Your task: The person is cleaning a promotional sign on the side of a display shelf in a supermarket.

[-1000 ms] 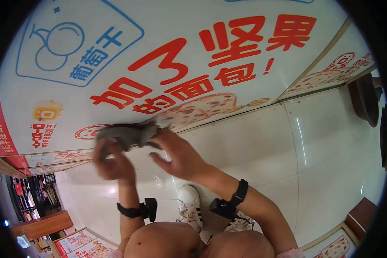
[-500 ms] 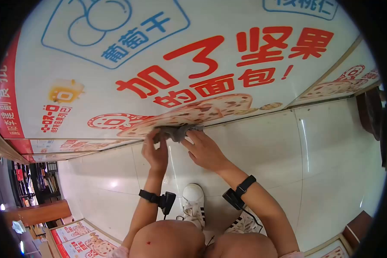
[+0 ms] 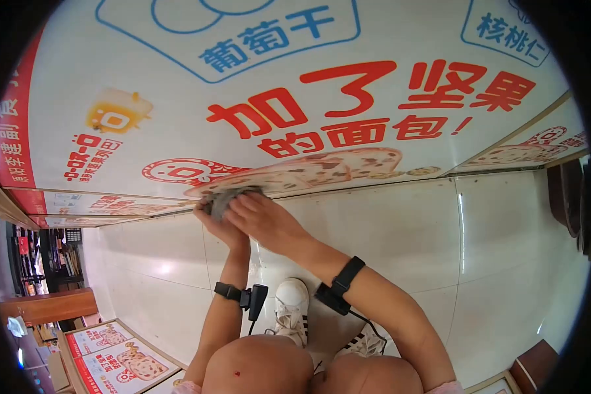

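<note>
A crumpled grey cloth (image 3: 227, 199) is bunched at the lower edge of a large printed panel (image 3: 197, 138), which has red lettering and a picture of bread. My left hand (image 3: 218, 226) grips the cloth from the left, its fingers partly hidden behind the fabric. From the right, my right hand (image 3: 264, 222) overlaps the left one, fingers curled onto the same cloth. Both hands are close together near where the panel meets the floor. Each of my wrists wears a black strap with a small device.
Pale glossy tiles (image 3: 374, 230) make up the floor, with my white shoe (image 3: 291, 302) below my hands. Another printed panel (image 3: 121, 361) stands at lower left, near shelves (image 3: 62, 266). Dark brown furniture (image 3: 565, 203) stands at the right.
My right hand has moved left to meet my left hand, and the cloth is now bunched between them. My left hand has shifted slightly left. The view has tilted a little.
</note>
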`<action>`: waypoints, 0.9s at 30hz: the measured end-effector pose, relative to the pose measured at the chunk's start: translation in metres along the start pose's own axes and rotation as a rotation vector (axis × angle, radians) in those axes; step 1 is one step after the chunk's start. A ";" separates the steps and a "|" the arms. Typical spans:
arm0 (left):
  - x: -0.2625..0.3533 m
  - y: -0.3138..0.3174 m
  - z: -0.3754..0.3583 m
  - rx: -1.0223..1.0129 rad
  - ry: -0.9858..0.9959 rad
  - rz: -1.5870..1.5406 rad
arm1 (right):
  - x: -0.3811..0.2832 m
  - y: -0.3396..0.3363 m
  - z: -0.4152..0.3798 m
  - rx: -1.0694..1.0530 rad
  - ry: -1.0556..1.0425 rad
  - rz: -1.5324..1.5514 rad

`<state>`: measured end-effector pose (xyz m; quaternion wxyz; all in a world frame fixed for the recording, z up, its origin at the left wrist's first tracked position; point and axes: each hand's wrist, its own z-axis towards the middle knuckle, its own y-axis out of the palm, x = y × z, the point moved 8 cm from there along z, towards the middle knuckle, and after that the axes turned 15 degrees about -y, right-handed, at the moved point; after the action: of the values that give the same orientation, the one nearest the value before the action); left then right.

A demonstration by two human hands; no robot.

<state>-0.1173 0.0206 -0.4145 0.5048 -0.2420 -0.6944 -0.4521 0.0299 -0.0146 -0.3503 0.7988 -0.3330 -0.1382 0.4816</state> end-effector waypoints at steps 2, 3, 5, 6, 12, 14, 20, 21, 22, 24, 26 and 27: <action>-0.008 0.009 -0.016 0.063 -0.008 0.302 | 0.005 0.007 -0.036 -0.103 0.018 -0.035; -0.012 0.012 -0.021 0.121 -0.010 0.603 | 0.012 0.008 -0.053 -0.170 0.085 0.006; -0.012 0.009 -0.019 0.082 0.020 0.618 | 0.019 0.011 -0.066 -0.236 0.140 0.032; -0.014 0.001 -0.013 0.041 0.045 0.648 | 0.018 0.012 -0.070 -0.215 0.170 0.132; 0.092 0.005 0.004 0.241 0.502 0.642 | 0.009 -0.025 -0.039 0.208 0.166 0.247; 0.106 0.033 -0.008 0.226 0.560 0.668 | 0.016 -0.053 -0.023 0.322 0.233 0.438; 0.169 0.150 -0.075 0.141 0.942 0.767 | 0.019 -0.150 0.004 0.581 0.083 -0.208; 0.180 0.171 -0.084 0.117 1.029 0.718 | 0.025 -0.172 0.007 0.622 0.075 -0.298; 0.190 0.192 -0.093 0.084 1.118 0.674 | 0.030 -0.193 0.012 0.639 0.063 -0.368; 0.197 0.240 -0.114 -0.046 1.266 0.757 | 0.041 -0.215 0.013 0.728 0.091 -0.484; 0.192 0.294 -0.153 -0.293 1.533 0.901 | 0.052 -0.243 0.006 0.778 0.177 -0.553; 0.182 0.319 -0.173 -0.418 1.665 0.961 | 0.055 -0.252 -0.003 0.802 0.178 -0.571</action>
<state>0.1509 -0.0012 -0.1110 0.9100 -0.1871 0.1492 -0.3384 0.2298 -0.0472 -0.1901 0.9726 0.0118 0.0410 0.2287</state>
